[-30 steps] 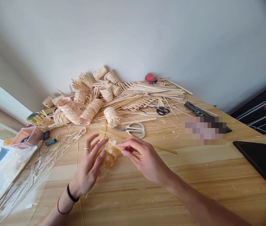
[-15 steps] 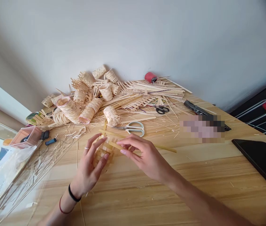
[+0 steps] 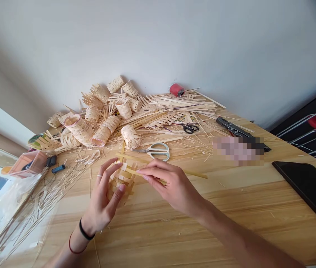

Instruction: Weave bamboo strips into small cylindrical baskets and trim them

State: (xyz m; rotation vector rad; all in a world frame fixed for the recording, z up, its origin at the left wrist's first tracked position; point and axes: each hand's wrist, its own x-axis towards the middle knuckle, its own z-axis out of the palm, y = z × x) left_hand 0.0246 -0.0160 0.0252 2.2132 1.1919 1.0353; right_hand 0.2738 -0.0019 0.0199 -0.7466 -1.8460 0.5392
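Left hand (image 3: 100, 204): half-curled, thumb and fingertips holding the woven piece (image 3: 126, 177) | Right hand (image 3: 176, 186): fingertips pinching a yellow strip (image 3: 134, 171) | Woven piece: just lower left of frame centre, near white-handled scissors (image 3: 160, 146)

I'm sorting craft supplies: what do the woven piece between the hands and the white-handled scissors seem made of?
Woven piece: likely bamboo or thin wood, fairly matte; flat yellowish strips. White-handled scissors: grey blades suggest steel; smooth, pale handles suggest plastic.
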